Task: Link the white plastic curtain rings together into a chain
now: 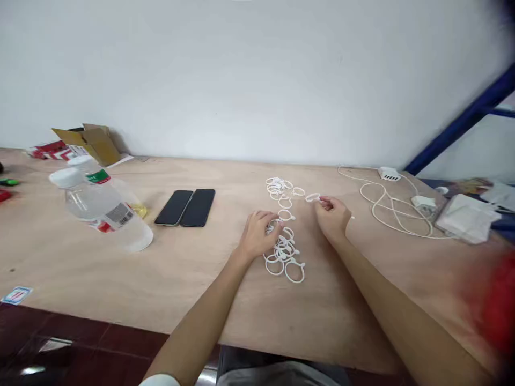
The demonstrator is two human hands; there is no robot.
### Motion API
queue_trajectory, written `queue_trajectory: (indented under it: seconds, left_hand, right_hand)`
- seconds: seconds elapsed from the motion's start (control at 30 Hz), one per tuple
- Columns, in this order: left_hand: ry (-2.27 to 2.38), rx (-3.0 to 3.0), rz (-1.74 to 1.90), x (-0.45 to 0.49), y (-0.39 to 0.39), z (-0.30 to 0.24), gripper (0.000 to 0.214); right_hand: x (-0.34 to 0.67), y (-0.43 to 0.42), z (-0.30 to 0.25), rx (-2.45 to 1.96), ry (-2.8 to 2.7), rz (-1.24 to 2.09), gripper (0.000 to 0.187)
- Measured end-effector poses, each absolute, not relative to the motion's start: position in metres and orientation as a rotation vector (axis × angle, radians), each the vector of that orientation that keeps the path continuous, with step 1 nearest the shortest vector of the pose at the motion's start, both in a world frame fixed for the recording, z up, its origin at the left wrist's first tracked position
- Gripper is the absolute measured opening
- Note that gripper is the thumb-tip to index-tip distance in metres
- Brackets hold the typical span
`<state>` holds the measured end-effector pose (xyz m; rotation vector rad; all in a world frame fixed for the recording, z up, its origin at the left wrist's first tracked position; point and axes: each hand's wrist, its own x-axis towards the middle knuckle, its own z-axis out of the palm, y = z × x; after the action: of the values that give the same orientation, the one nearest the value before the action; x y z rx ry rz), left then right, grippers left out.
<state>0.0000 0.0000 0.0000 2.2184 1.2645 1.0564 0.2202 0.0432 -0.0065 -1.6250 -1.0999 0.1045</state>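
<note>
White plastic rings with small tabs lie in a loose column on the wooden table. A nearer heap of rings is just below my left hand, and a smaller heap lies farther back. My left hand's thumb and fingers curl together around the edge of one ring, partly hidden by the fingers. Raised slightly at the right of the column, my right hand pinches a single white ring by its tab between thumb and forefinger. A lone ring lies between the heaps.
Two plastic bottles and two dark phones stand and lie to the left, with an open cardboard box behind. On the right are a coiled white cable, a charger block and a white packet. A blurred red thing intrudes at lower right.
</note>
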Motion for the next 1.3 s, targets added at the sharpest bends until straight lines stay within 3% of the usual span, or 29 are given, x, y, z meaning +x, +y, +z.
queue_trajectory:
  seconds: [0.27, 0.57, 0.83, 1.1, 1.3]
  left_hand:
    - [1.236, 2.172, 1.156, -0.002, -0.002, -0.001, 0.056]
    - [1.058, 2.358, 1.122, -0.002, -0.001, -0.005, 0.038]
    - [1.055, 2.359, 1.06, -0.003, -0.004, -0.002, 0.031]
    - [1.236, 2.297, 1.022, -0.001, 0.0, 0.0, 0.026]
    - [1.409, 2.276, 0.926, -0.002, 0.001, -0.001, 0.044]
  right_hand:
    - [0.189, -0.003, -0.001, -1.225, -1.244, 0.822, 0.026]
    - [0.174, -0.015, 0.01, -1.095, -1.202, 1.095, 0.027]
    - [0.173, -0.016, 0.012, -1.079, -1.212, 1.12, 0.019]
    - [0.172, 0.0, 0.009, -1.118, -1.225, 1.11, 0.024]
    - [0.187, 0.045, -0.002, -1.658, -1.312, 0.57, 0.032]
